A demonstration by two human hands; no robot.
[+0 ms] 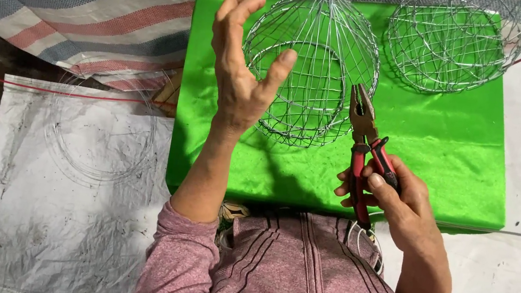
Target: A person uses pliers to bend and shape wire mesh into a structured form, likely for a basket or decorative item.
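— Green cloth covers the surface (443,169), bright as a lime, with white sheeting spread around it. What sits on it?

— At the middle, toward 12 o'clock, a round wire cage (313,67) made of thin silver hoops and ribs, gathered to a twisted knot at its top. I'd judge it very light and springy: the thin wire would bend or dent under a squeeze, and cut ends could prick. The sturdier places to take hold look like the inner ring or the knot at the top, rather than a single rib.

— And the hands?

— The left hand (241,64) is raised at the cage's 9 o'clock, fingers spread wide and palm open, the thumb tip just at the wire; whether it truly touches, I cannot tell. The right hand (393,202), at about 5 o'clock from the cage, is closed around the red and black handles of a pair of pliers (366,146), whose nose points up toward the cage's lower edge.

— Anything further out?

— A second wire cage (449,40) at 2 o'clock, a coil of loose wire (102,140) on the white sheet at 9 o'clock, and a striped tarp (72,4) at 11 o'clock.
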